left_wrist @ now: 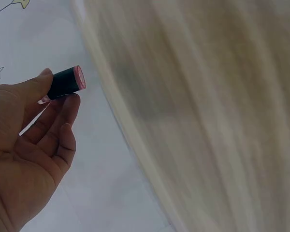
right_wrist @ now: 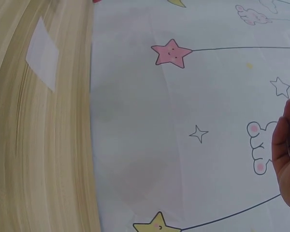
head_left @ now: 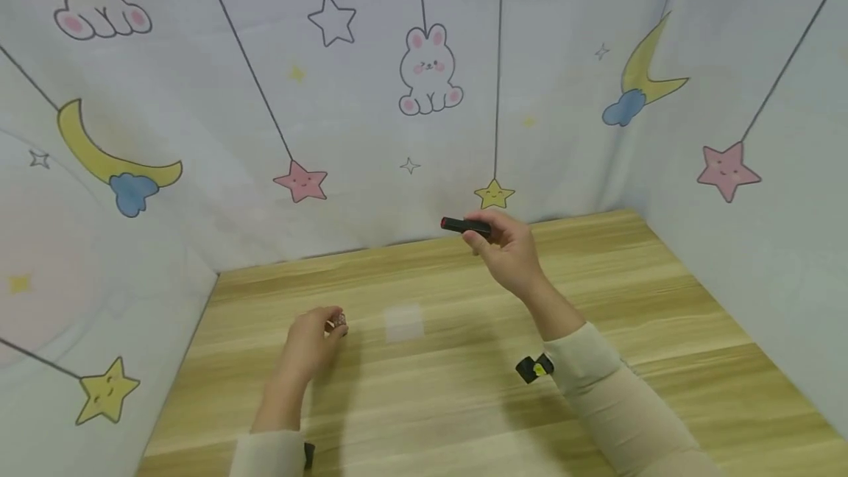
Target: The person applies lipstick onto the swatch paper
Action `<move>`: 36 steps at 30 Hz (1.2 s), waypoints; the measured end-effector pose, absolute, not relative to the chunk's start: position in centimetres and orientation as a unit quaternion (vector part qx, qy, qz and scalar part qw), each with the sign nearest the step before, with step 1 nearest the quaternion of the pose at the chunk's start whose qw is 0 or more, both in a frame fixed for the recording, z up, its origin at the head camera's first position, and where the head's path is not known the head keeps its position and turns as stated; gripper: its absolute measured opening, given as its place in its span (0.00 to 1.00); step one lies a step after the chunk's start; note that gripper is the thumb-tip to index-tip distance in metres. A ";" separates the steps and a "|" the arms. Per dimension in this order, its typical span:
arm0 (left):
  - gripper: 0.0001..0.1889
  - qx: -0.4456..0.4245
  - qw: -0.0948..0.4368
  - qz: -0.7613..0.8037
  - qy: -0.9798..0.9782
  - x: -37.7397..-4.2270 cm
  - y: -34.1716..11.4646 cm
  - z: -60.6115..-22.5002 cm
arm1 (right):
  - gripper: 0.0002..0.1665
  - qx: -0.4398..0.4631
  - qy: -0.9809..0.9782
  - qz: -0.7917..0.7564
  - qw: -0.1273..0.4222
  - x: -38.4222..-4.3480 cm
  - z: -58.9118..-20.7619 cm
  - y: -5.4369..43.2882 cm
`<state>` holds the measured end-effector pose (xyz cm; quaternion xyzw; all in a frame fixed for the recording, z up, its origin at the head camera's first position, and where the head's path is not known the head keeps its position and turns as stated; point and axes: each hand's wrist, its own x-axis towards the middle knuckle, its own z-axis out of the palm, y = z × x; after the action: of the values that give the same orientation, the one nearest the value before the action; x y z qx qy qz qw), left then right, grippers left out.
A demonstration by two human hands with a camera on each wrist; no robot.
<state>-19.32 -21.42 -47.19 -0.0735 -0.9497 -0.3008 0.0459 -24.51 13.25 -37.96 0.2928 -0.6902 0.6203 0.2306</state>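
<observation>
My left fingers (left_wrist: 71, 107) pinch a short dark piece (left_wrist: 64, 83), my right fingers (head_left: 506, 225) a black tube (head_left: 454, 224) toward the tabletop's far edge (head_left: 371, 258). Best squeeze softly.

Bare hands (head_left: 509, 252), cream slvs (head_left: 623, 407), blk R-wrist cam (head_left: 525, 370) w/ yel. spot (head_left: 539, 369)

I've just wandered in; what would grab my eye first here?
Likely the white backdrop, with its cartoon bunny printed high in the middle. Next comes the red-tipped black tube, held by the right hand above the wood-grain table. Left of the pale square, the left hand pinches a small dark cylinder with a pink rim.
</observation>
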 end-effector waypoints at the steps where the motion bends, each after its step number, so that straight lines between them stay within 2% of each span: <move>1: 0.18 -0.068 0.037 -0.298 -0.951 -19.2 -21.5 -47.5 | 0.12 0.292 -0.691 0.620 0.229 -24.4 -38.0 13.2; 7: 0.16 -0.052 0.015 -0.280 -0.959 -18.7 -21.5 -48.6 | 0.13 0.291 -0.694 0.617 0.230 -24.2 -38.3 13.2; 15: 0.11 -0.052 0.025 -0.260 -0.964 -18.8 -21.6 -49.1 | 0.13 0.278 -0.702 0.619 0.217 -24.0 -38.5 13.1; 20: 0.24 -0.039 0.025 -0.271 -0.962 -19.0 -21.8 -48.9 | 0.13 0.281 -0.703 0.616 0.217 -24.0 -38.5 13.1; 24: 0.30 -0.044 0.051 -0.317 -0.946 -19.4 -21.3 -48.0 | 0.13 0.287 -0.699 0.617 0.218 -24.0 -38.6 13.0; 27: 0.30 -0.073 0.085 -0.383 -0.917 -19.9 -19.9 -46.7 | 0.13 0.291 -0.695 0.622 0.214 -23.9 -38.5 12.6; 31: 0.24 -0.126 0.118 -0.477 -0.862 -20.5 -16.3 -44.3 | 0.13 0.293 -0.693 0.628 0.198 -23.4 -38.5 11.8; 36: 0.18 -0.189 0.118 -0.571 -0.790 -21.0 -11.5 -40.6 | 0.12 0.295 -0.691 0.636 0.178 -22.9 -38.8 10.7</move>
<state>-20.98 -11.50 -40.61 -0.1895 -0.7901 -0.5709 0.1177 -22.94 10.72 -38.78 0.2953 -0.6907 0.6356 0.1783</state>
